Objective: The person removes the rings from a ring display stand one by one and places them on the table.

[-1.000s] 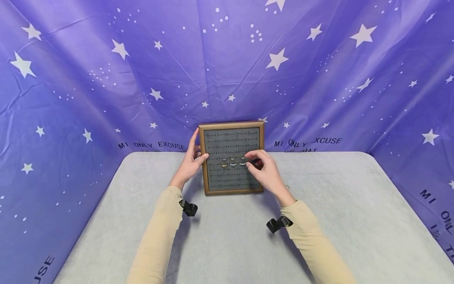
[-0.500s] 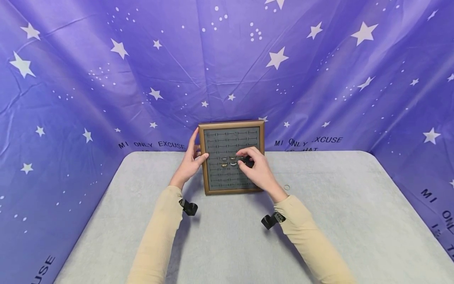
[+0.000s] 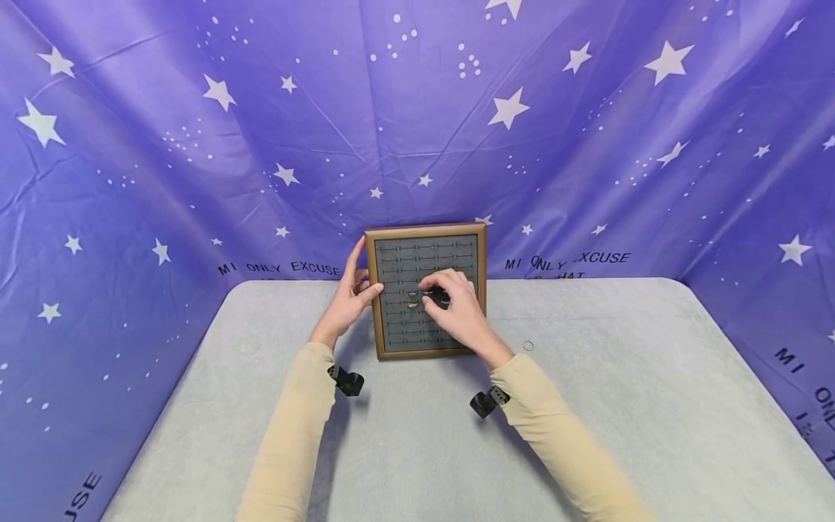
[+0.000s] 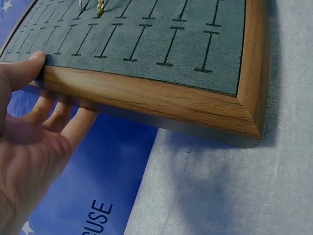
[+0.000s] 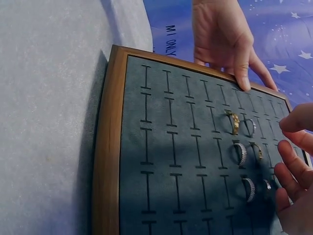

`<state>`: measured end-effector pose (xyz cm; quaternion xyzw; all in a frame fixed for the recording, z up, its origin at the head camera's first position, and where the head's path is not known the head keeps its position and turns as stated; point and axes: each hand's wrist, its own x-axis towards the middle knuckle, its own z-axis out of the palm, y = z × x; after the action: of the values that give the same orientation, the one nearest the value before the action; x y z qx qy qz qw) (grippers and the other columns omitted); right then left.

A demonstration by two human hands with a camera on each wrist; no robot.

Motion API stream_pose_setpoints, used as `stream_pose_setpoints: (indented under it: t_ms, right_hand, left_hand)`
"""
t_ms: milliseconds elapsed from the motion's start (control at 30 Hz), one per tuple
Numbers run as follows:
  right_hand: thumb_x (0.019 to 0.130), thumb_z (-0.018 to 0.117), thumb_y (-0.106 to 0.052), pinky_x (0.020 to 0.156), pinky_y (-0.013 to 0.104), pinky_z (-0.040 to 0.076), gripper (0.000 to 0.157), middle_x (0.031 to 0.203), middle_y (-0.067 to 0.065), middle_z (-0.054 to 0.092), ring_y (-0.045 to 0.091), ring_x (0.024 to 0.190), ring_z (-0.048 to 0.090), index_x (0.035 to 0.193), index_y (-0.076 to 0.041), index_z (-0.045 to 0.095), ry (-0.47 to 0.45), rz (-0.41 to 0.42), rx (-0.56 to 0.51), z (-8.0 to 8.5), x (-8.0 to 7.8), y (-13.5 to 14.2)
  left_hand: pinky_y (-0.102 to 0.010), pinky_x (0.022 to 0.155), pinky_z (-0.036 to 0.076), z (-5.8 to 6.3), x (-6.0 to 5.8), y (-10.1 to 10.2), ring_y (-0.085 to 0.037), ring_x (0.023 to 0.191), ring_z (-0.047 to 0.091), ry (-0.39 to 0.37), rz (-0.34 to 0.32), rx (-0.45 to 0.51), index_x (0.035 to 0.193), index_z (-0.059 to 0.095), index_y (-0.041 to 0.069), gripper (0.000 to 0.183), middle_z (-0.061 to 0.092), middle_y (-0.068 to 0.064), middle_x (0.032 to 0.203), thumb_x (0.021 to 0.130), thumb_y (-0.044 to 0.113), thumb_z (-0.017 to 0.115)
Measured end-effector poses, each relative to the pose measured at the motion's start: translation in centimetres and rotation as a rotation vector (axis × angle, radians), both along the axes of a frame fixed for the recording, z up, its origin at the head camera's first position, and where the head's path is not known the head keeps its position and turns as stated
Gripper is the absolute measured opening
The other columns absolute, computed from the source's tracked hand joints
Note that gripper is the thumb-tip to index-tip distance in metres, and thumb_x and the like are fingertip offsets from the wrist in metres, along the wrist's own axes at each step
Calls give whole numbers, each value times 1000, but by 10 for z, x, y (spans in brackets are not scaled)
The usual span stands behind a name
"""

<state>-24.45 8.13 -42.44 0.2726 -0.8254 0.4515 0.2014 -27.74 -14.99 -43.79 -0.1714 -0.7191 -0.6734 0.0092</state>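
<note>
My left hand (image 3: 347,308) holds the left side of a wood-framed ring display board (image 3: 403,335), propped tilted at the table's back. In the left wrist view the thumb (image 4: 34,63) lies on the front of the frame, the other fingers behind it. My right hand (image 3: 462,313) hovers over the board's middle, thumb and forefinger bent toward each other with a gap. Several rings sit in the slots beside those fingers, among them a gold ring (image 5: 235,124) and a silver ring (image 5: 240,154). Nothing shows between the right fingers (image 5: 289,159).
A loose thin ring (image 3: 528,346) lies on the grey table (image 3: 417,442), right of the board. Behind stands a purple star-printed curtain (image 3: 313,123), right up to the table's back edge. Many slots on the board hold no ring.
My right hand has moved left across the board, from the right column of rings toward the middle and left ones. The loose ring has come into full view. The left hand stays put.
</note>
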Motion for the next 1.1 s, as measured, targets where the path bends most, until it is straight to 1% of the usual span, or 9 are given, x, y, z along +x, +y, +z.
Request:
stream_pose_setpoints:
  t_ms: [100,200,367,567,767,900,1033,1100]
  right_hand:
    - [83,70,-5,85,46,34,17,103,4,62,24,99,50,100,-8,69,17,-16,40,-4,-2,-5]
    - [83,70,-6,83,46,32,17,104,4,61,25,98,48,100,-9,69,34,-39,74,-7,-3,-9]
    - [83,72,-8,80,47,29,15,104,4,58,25,96,46,98,-11,70,67,-77,91,-10,-4,-15]
    - [83,74,-9,78,47,29,12,101,2,55,24,93,44,94,-13,72,77,-141,106,-11,-6,-21]
    - [82,75,-10,79,47,27,8,95,1,51,23,87,41,89,-13,73,61,-195,121,-9,-5,-26]
    - [82,75,-10,80,48,27,6,94,2,49,24,87,41,86,-13,72,52,-227,146,-9,-4,-29]
    - [83,71,-13,81,49,27,2,94,3,49,26,89,41,85,-12,71,43,-257,169,-10,-2,-33]
    - [84,69,-14,81,49,27,3,94,3,48,26,89,41,84,-11,70,39,-264,168,-10,-2,-34]
  left_hand:
    - [-41,80,56,-1,-1,-2,-36,108,58,-28,-22,38,152,13,48,90,50,-26,128,94,-5,57]
    - [-43,82,55,-2,-3,-4,-37,111,57,-60,-30,52,151,15,49,90,48,-26,132,93,-3,59]
    - [-43,83,55,-3,-5,-7,-35,112,57,-107,-40,81,150,18,51,89,45,-26,135,92,-2,61]
    - [-42,81,56,-1,-6,-8,-32,109,58,-118,-74,125,152,16,47,89,44,-28,135,93,-5,58]
    - [-42,81,56,-2,-7,-8,-28,108,58,-145,-85,153,152,19,45,87,42,-27,136,93,-6,57]
    - [-42,81,56,-3,-6,-9,-26,105,59,-158,-92,177,152,19,45,86,42,-27,135,93,-7,56]
    - [-40,79,57,-3,-4,-9,-24,103,59,-156,-90,182,154,18,42,86,41,-28,135,93,-9,53]
    - [-40,78,57,-4,-4,-8,-23,101,59,-149,-86,179,154,18,40,86,42,-27,134,93,-9,51]
